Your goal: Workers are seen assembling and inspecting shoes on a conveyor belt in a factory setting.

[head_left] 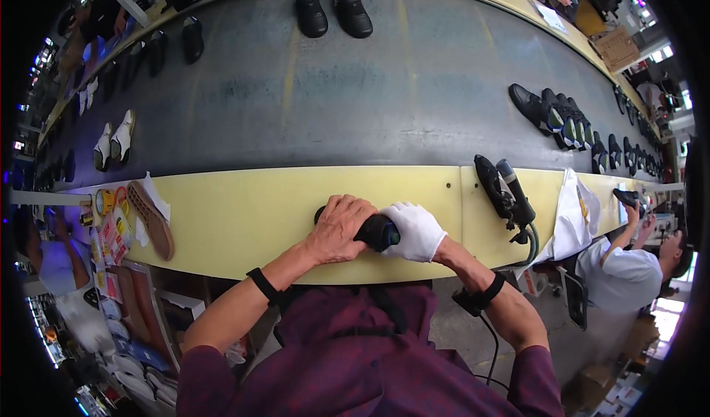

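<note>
A black shoe (377, 232) lies on the yellow bench (244, 202) right in front of me. My left hand (342, 228), bare, is wrapped over one end of it from the left. My right hand (414, 232) wears a white glove and grips the other end near the opening, where a dark lining shows. Between them the hands cover much of the shoe. Farther right on the bench lies another black shoe (491, 184), beside a dark cylindrical tool (515, 187) with a hose.
Beyond the bench runs a wide dark belt (333, 106) carrying a black pair (352, 14), white shoes (123, 136) and a row of black shoes (529, 105). A brown sole (150, 221) lies at left; white cloth (563, 217) drapes at right, near a seated co-worker (621, 273).
</note>
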`<state>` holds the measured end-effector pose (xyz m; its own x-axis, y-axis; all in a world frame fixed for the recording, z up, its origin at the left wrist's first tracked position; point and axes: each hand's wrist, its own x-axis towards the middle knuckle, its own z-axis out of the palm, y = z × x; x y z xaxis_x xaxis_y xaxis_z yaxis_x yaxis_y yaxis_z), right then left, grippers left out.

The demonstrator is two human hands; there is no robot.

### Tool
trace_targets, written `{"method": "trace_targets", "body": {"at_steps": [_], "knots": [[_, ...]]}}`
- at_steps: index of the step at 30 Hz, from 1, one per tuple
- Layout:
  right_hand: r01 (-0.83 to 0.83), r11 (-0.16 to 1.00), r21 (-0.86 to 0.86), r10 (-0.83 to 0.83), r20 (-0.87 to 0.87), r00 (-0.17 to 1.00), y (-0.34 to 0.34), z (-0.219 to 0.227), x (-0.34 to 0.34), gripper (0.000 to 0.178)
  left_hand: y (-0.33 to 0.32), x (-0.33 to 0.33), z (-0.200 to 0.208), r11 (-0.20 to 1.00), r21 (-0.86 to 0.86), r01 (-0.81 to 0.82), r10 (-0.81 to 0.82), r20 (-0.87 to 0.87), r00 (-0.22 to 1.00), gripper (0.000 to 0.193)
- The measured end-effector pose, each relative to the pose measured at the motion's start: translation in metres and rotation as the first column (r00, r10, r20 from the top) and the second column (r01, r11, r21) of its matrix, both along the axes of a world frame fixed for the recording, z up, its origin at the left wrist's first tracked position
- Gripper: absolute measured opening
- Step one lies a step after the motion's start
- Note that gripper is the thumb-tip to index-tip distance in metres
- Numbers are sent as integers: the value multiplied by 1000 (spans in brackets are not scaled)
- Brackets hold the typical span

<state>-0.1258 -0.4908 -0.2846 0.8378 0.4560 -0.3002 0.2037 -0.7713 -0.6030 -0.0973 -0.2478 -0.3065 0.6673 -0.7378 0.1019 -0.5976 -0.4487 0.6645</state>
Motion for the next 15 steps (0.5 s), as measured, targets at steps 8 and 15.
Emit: {"method": "trace_targets", "body": {"at_steps": [8, 15], "knots": [[-15, 1000, -17, 16, 41, 999, 0, 14, -11, 66, 1, 8, -9, 999, 43, 19, -17, -50, 999, 69], [49, 998, -50, -20, 466, 885, 4, 40, -33, 85, -5, 43, -9, 976, 170, 140, -94, -251, 963, 81]]}}
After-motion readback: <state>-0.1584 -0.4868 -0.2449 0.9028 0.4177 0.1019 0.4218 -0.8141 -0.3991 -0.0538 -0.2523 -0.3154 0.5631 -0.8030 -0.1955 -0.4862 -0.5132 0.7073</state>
